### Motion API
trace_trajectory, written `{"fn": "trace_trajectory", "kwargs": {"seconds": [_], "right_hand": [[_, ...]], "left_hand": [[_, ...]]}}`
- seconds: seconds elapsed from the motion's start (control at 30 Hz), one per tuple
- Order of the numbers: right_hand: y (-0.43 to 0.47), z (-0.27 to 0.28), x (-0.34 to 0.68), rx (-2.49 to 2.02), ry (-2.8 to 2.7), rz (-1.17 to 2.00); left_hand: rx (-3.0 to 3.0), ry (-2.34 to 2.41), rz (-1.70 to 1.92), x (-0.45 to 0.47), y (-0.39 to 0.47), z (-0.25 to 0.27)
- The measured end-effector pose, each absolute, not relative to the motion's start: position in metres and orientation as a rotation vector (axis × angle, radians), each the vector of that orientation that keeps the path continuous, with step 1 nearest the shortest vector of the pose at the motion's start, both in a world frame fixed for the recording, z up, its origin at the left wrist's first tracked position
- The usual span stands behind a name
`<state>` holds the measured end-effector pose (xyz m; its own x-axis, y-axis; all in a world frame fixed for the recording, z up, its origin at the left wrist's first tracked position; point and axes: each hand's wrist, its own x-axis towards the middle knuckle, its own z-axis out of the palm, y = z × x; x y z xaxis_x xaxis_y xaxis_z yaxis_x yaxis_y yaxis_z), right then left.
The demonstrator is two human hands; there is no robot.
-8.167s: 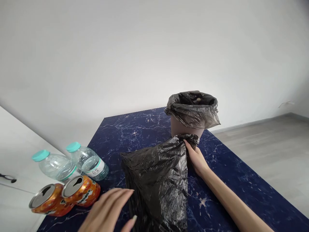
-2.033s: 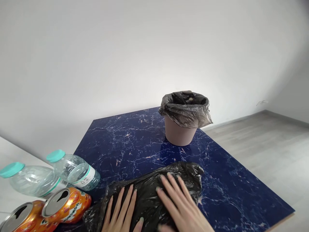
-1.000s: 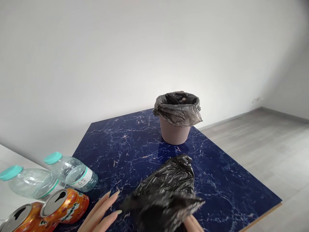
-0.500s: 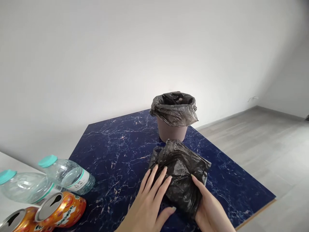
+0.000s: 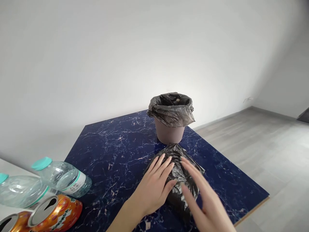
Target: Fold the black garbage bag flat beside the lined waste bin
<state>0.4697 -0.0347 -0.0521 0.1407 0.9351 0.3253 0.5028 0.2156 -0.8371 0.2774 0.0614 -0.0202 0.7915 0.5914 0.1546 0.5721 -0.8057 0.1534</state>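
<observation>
A folded black plastic bag (image 5: 180,170) lies on the dark blue marbled table (image 5: 116,151), just in front of the bin. My left hand (image 5: 154,187) rests flat on the bag's left part, fingers spread. Over the bag's right part my right hand (image 5: 205,203) has its fingers stretched out, slightly blurred; whether it touches the bag is unclear. Neither hand grips anything. Behind the bag stands a small mauve bin (image 5: 170,132) lined with another black bag (image 5: 171,109).
At the left edge lie two clear water bottles with teal caps (image 5: 60,175) (image 5: 19,190) and two opened orange soda cans (image 5: 58,212) (image 5: 12,224). The table's right edge (image 5: 251,206) drops to a grey floor. A white wall rises behind.
The bag went from spread out to a small folded bundle. In the last half second both hands shifted on top of it and pressed it flatter; the view drifted right.
</observation>
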Motion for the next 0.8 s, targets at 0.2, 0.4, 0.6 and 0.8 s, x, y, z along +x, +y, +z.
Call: {"fn": "trace_trajectory", "kwargs": {"seconds": [0.2,0.4,0.6,0.8], "right_hand": [[-0.016,-0.056,0.428,-1.462,-1.882,0.383],[0.009,-0.070,0.420,-1.673,-1.931,0.298],[0.021,-0.102,0.428,-1.824,-1.852,0.127],[0.022,-0.112,0.436,-1.803,-1.872,0.071]], "left_hand": [[3.001,0.996,0.232,0.291,0.084,-0.062],[3.074,1.020,0.306,0.292,0.083,-0.088],[2.916,1.129,0.347,0.292,0.081,-0.082],[2.945,1.149,0.402,0.291,0.083,-0.082]]}}
